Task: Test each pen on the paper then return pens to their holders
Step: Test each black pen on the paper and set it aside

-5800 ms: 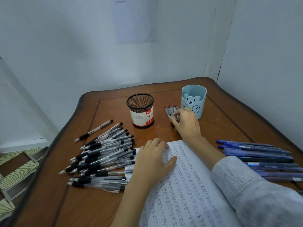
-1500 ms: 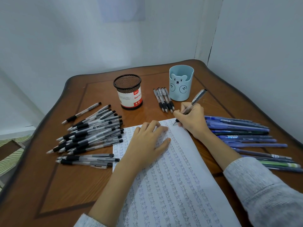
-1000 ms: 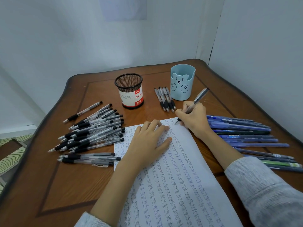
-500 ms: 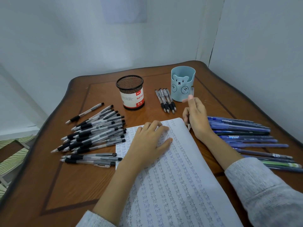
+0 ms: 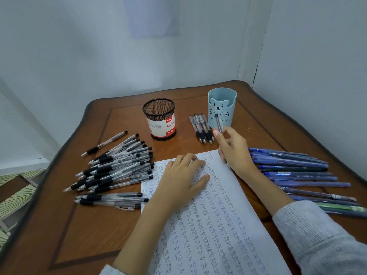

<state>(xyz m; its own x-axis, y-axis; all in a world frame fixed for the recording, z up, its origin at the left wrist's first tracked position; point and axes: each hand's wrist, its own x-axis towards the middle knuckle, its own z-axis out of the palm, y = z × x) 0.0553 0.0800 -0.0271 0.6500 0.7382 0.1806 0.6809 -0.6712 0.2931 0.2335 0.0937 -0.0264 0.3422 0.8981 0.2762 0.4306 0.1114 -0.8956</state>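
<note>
From the head view, your right hand (image 5: 235, 149) pinches a clear-barrelled pen (image 5: 218, 123) between thumb and curled fingers. The pen stands nearly upright: its upper end shows in front of the smooth, pale blue bear-faced cup (image 5: 231, 104), and its tip pokes out below the palm at the paper's right edge. Your left hand (image 5: 182, 179) lies flat on the lined paper (image 5: 218, 225), fingers close together and slightly bent, thumb splayed (the sheet is packed with columns of small handwritten "test"). Between the cup and the round black wire-mesh holder (image 5: 161, 124), four pens (image 5: 201, 127) lie side by side. A loose heap of transparent, black-grip pens (image 5: 115, 167) sits left of the paper. Slim blue pens (image 5: 294, 167) fan out on the right of the glossy brown wooden table (image 5: 79, 235).
</note>
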